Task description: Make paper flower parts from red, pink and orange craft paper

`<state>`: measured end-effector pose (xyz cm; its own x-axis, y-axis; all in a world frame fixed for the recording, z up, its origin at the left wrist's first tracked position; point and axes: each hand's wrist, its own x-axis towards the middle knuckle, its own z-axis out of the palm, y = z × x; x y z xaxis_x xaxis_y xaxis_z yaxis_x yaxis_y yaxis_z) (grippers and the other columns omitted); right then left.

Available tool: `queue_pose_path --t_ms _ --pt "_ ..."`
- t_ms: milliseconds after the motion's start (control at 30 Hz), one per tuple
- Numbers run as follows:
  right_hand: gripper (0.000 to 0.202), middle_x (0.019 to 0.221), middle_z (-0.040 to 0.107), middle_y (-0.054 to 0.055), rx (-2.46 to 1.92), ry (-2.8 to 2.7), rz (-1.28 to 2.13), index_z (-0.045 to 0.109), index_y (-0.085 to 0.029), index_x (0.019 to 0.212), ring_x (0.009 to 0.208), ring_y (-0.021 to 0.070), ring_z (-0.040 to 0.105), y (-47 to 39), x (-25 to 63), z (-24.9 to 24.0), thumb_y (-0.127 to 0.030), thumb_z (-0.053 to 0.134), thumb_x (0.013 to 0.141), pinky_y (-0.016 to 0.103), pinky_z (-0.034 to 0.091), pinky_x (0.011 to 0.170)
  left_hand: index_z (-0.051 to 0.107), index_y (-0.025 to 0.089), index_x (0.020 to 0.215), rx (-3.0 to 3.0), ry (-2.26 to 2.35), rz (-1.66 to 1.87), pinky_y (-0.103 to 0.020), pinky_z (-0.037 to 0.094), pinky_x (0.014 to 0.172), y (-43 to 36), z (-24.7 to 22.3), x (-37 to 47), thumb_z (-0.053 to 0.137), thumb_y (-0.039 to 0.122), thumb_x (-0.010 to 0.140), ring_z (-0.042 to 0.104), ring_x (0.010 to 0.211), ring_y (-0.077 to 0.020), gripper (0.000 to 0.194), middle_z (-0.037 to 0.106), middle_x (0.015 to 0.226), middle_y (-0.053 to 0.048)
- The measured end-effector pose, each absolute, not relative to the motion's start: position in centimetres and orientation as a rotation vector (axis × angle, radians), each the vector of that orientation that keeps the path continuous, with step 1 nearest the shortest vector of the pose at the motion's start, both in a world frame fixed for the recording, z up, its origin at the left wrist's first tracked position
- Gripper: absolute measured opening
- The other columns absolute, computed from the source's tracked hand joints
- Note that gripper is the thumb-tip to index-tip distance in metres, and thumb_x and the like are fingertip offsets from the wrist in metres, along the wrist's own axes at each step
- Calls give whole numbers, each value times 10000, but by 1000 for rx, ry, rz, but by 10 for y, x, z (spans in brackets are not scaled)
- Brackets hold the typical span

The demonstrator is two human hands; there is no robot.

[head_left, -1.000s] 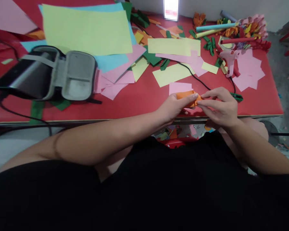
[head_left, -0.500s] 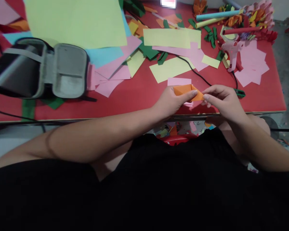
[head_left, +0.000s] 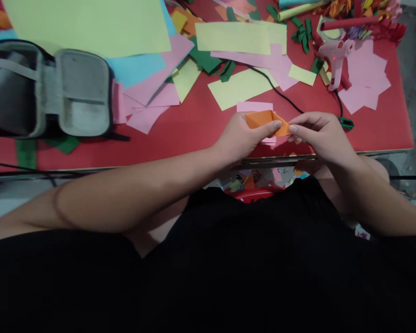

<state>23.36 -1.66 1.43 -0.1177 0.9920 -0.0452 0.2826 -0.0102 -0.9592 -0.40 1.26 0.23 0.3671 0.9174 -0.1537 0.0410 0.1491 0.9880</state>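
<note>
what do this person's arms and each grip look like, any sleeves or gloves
The left arm and right arm are bare below a short-sleeved black top. The left grip and right grip are bare hands: no gloves, rings or watch show.

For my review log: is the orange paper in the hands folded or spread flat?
Folded: the orange paper shows a crease and narrows toward the right hand.

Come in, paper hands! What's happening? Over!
Left hand gripping folded orange paper. Right hand pinching its tip. Pink paper close behind, seemingly not in the way.
</note>
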Motion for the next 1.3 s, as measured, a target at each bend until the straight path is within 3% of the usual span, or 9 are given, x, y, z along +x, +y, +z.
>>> queue_pose_path --t_ms 467,733,1067,1300 --pt "397 808 847 34 -1407 -1327 1363 899 -254 955 783 209 834 -15 240 13 -582 1067 805 338 689 692 772 185 949 1302 979 800 -313 603 839 15 2 -6 904 559 965 765 951 -233 396 781 870 -48" --pt "424 799 847 32 -1419 -1328 1377 891 -268 898 759 221 844 -13 241 12 -631 1073 776 347 696 663 753 188 911 1279 1001 786 -318 581 826 15 4 -7 925 501 946 739 928 -235 359 772 872 -56" --pt "323 782 852 23 -1444 -1408 1305 908 -273 862 744 220 833 -14 235 20 -535 1080 785 373 725 702 721 205 845 1373 989 765 -305 568 786 17 2 -9 901 540 957 714 890 -230 397 726 781 -40" --pt "149 822 857 36 -1467 -1428 1243 904 -233 855 780 226 836 -16 231 25 -310 1030 835 384 726 723 753 182 849 1280 1014 745 -318 537 799 18 4 -8 913 413 955 700 860 -218 301 745 820 -49"
